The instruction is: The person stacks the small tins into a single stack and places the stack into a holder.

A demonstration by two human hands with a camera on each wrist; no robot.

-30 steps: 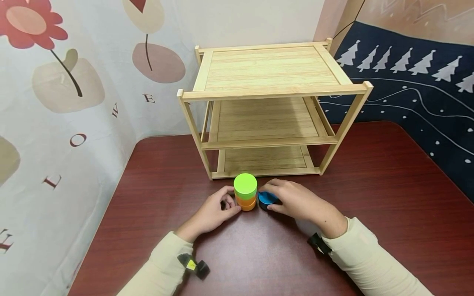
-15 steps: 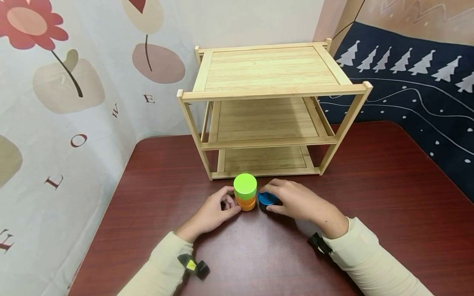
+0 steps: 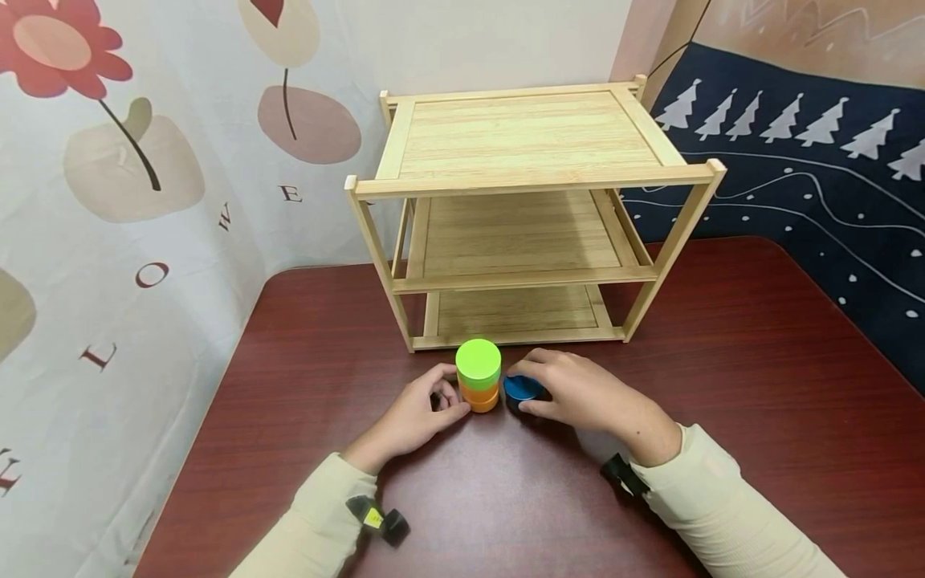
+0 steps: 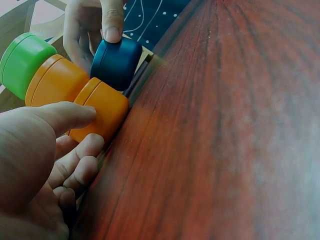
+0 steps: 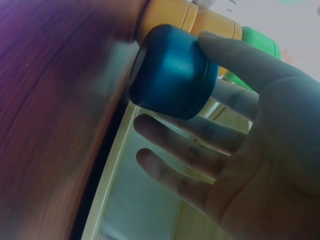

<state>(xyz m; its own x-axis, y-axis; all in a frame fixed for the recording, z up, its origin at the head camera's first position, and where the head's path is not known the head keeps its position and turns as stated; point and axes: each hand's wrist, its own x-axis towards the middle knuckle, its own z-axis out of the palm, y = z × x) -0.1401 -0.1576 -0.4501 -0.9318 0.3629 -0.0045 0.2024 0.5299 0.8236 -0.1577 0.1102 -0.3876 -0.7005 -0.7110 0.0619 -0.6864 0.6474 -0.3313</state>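
- Head view: a stack of round plastic tubs, green one [image 3: 478, 359] on top of orange ones [image 3: 481, 396], stands on the dark red wooden table [image 3: 723, 401], just in front of the pale three-tier wooden rack [image 3: 527, 209].
- Left hand [image 3: 419, 413], fingers curled, thumb tip pressed against the lowest orange tub [image 4: 100, 110].
- Right hand [image 3: 578, 393] pinches a round dark blue tub [image 3: 522, 388], thumb [image 5: 235, 55] and fingers clamped on its sides; it sits on the table just beside the stack.
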